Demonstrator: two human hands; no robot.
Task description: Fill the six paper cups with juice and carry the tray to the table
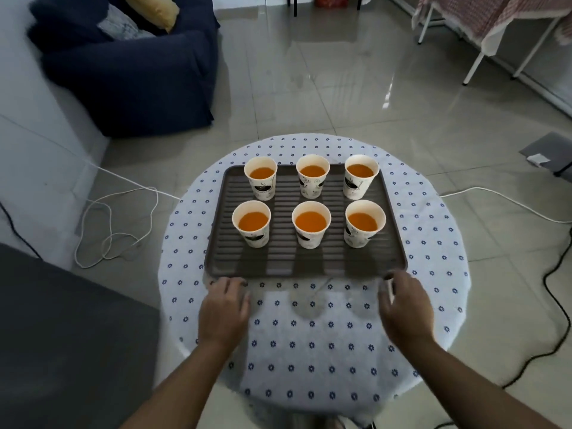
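Observation:
A dark brown ribbed tray (305, 264) rests on a round table (309, 335) covered with a white cloth with blue flowers. Several white paper cups stand on the tray in two rows, each holding orange juice, such as the front middle cup (311, 224) and the back left cup (260, 177). My left hand (224, 311) hovers at the tray's near left corner, fingers apart and curled, holding nothing. My right hand (405, 305) is at the near right corner, fingertips just by the rim, also holding nothing. Both hands are motion-blurred.
A dark blue sofa (130, 72) with cushions stands at the back left. White cable (117, 218) loops on the tiled floor left of the table; a black cable (554, 289) runs on the right. A cloth-covered table with white legs (483, 26) stands far right.

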